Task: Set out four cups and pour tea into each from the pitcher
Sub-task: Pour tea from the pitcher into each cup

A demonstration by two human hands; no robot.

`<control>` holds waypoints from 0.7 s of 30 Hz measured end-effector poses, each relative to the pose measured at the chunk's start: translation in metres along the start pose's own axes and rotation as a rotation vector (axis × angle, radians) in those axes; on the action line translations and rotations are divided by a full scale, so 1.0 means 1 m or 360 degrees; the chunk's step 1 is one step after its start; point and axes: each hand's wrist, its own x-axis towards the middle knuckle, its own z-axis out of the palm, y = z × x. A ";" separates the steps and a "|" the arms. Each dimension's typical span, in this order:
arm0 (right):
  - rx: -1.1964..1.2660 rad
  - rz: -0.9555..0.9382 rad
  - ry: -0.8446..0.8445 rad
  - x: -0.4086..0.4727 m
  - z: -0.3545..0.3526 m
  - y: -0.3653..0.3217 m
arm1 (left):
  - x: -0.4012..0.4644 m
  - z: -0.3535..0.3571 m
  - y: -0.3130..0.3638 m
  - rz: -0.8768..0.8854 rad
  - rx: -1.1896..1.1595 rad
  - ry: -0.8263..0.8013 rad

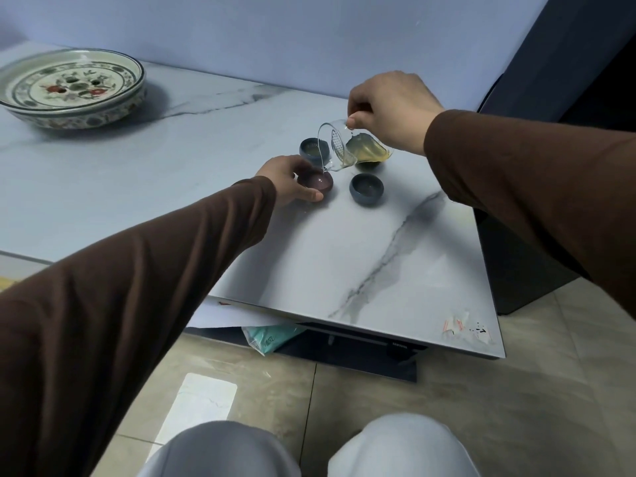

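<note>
Pouring from a tilted glass pitcher [347,146], a seated person in brown long sleeves works over a white marble-patterned desk [395,270], seen from the head camera. The right hand [392,110] is closed around the pitcher's rear end from above, holding it clear of the desk with the spout tipped down and to the left; yellow-green tea pools in the lower side of the glass, and a perforated strainer shows inside near the mouth. A thin stream falls from the spout into a dark reddish-brown cup [315,183] standing on the desk directly below. The left hand [287,177] is curled partway around that cup's near-left side, thumb and fingers touching its wall, steadying it without lifting it. Three more small cups stand close by in a loose square: a blue-grey cup [311,149] just behind the reddish one with pale liquid visible inside, a second blue-grey cup [366,188] to the right and apart from the reddish one, whose fill level cannot be judged, and a dark cup [368,164] mostly hidden under the pitcher. At the far left of the desk sits a wide painted ceramic bowl [69,87] with red and green motifs, well apart from the cups. Below the desk's near edge lie a teal plastic packet [272,335] and tan floor tiles, with the person's grey-clad knees [399,445] at the bottom of the frame.
</note>
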 end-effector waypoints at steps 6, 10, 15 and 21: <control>-0.0049 -0.0056 0.0023 0.002 -0.005 -0.006 | 0.001 0.000 0.000 -0.0020 0.0060 0.0019; -0.0079 -0.0100 0.0062 0.002 -0.008 -0.008 | 0.001 0.000 0.000 -0.0021 0.0050 0.0008; -0.0116 -0.0140 0.0093 0.002 -0.015 -0.010 | 0.002 0.001 0.000 -0.0021 0.0074 0.0021; -0.0172 -0.0196 0.0113 0.003 -0.018 -0.012 | 0.004 0.001 -0.001 -0.0026 0.0091 0.0026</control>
